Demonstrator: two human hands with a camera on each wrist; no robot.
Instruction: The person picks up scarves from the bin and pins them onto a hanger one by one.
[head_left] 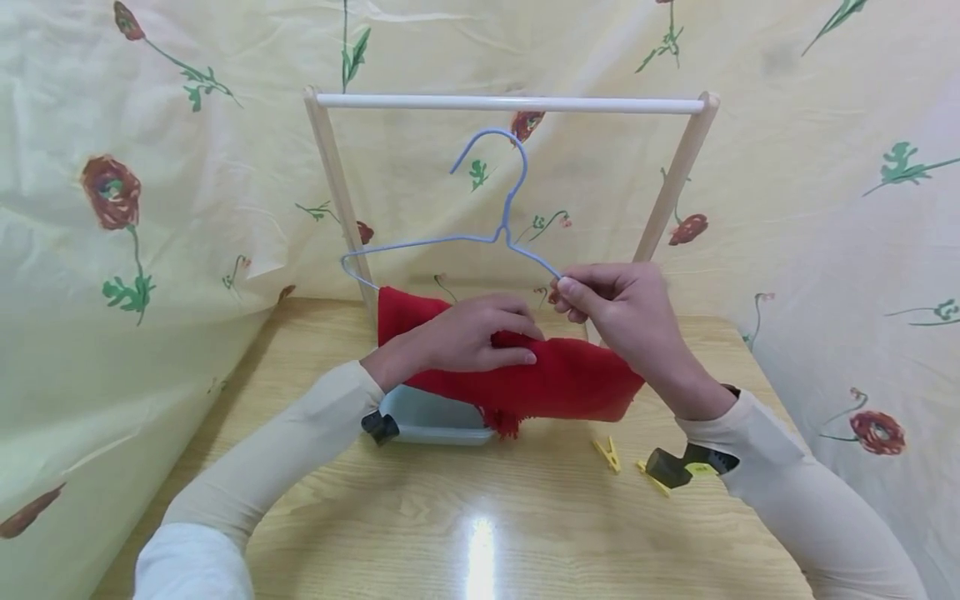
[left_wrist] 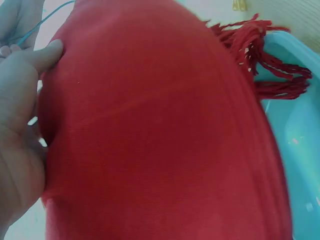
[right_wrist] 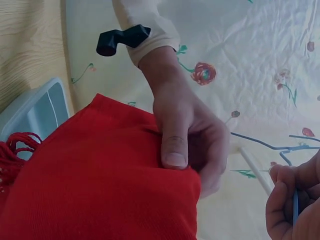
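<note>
A red fringed scarf (head_left: 570,383) hangs folded over the lower part of a blue wire hanger (head_left: 431,242), whose hook points up. My left hand (head_left: 480,333) grips the scarf's upper edge near its middle, thumb on the near side. In the right wrist view, that left hand (right_wrist: 182,112) has its thumb pressed on the red cloth (right_wrist: 110,180), its fingers behind. My right hand (head_left: 630,312) pinches the hanger's right shoulder between thumb and fingers. The cloth hides the hanger's bottom bar. Red tassels (left_wrist: 250,47) dangle by the basin in the left wrist view.
A pale blue basin (head_left: 442,435) stands under the scarf on the wooden table (head_left: 375,517). Two yellow clothespins (head_left: 609,455) lie to the right, one partly behind my right wrist camera. Behind the hands rises a wooden rack with a white bar (head_left: 510,103), before a flowered curtain.
</note>
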